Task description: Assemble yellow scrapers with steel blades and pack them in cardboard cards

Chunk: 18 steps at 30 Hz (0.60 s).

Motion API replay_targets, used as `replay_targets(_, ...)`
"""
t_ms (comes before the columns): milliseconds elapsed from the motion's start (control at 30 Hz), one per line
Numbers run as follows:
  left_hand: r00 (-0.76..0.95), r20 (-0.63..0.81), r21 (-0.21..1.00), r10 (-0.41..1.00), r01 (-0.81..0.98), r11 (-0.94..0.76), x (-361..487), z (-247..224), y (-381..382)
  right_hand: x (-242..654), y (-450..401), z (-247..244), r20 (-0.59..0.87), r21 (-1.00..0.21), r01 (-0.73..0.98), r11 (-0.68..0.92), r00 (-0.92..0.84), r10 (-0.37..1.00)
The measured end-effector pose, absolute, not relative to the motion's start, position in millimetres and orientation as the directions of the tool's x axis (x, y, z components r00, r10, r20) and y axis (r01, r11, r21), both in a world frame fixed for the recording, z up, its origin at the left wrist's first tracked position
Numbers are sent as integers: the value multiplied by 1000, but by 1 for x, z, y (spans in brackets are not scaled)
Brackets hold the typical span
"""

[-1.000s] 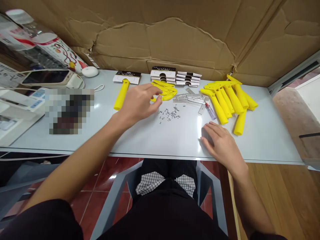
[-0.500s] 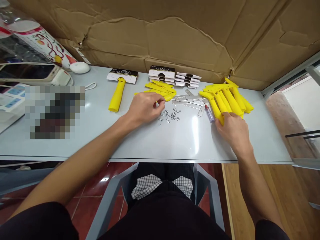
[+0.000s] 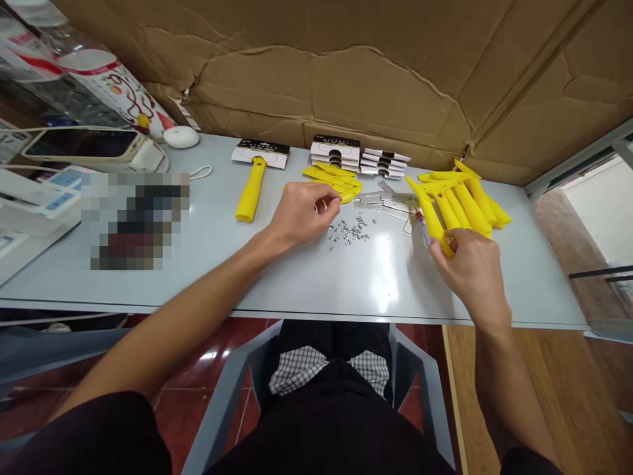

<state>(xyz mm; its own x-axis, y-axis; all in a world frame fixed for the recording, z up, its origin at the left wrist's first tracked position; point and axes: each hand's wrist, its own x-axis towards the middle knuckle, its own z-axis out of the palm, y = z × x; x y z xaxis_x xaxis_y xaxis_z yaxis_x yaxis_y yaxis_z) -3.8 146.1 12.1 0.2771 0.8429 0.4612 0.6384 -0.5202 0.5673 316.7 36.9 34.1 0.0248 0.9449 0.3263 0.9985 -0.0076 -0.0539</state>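
Observation:
My left hand (image 3: 305, 212) is curled, thumb and forefinger together, above the table by the loose screws (image 3: 352, 231); what it pinches, if anything, is too small to make out. Behind it lie flat yellow pieces (image 3: 336, 178). My right hand (image 3: 469, 267) grips the lower end of a yellow handle (image 3: 429, 214), the leftmost of several at the right. A screwdriver (image 3: 423, 227) lies just left of that handle, beside thin metal plates (image 3: 383, 203). Another yellow handle (image 3: 251, 191) rests at the left on a black and white card (image 3: 277, 155).
Stacked cards (image 3: 335, 150) stand at the back against a cardboard sheet (image 3: 297, 86). At the left are a phone (image 3: 84, 144), a white mouse (image 3: 181, 136), bottles (image 3: 106, 79) and a blurred patch. The table's front edge (image 3: 346, 318) runs before my lap.
My right hand has closed round the leftmost handle, which now stands apart from the pile and more upright. The view has shifted a little; my left hand keeps its pinch.

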Motion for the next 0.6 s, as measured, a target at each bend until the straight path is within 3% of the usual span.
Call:
replay_targets(100,224,359,721,906,550,-422,-1,15,144,307,31,39,411,-131,989,65,-6,912)
replay_targets(200,230,109,947,967,273,-171,3,22,140,282,13,41,510,-155,970,185,-82,856)
replay_targets(267,282,-28,997,959,82,5,5,27,138,261,-3,40,529,-112,954,277,-179,830)
replay_targets(333,330,-94,995,939,15,95,5,31,137,242,-21,38,529,-65,937,343,-259,808)
replay_targets(500,368,-115,968,923,252,20,-4,35,140,217,-70,37,538,-28,922,387,-312,783)
replay_targets(600,286,-27,908,958,409,-96,-9,38,143,210,-96,39,549,-50,907,419,-325,770)
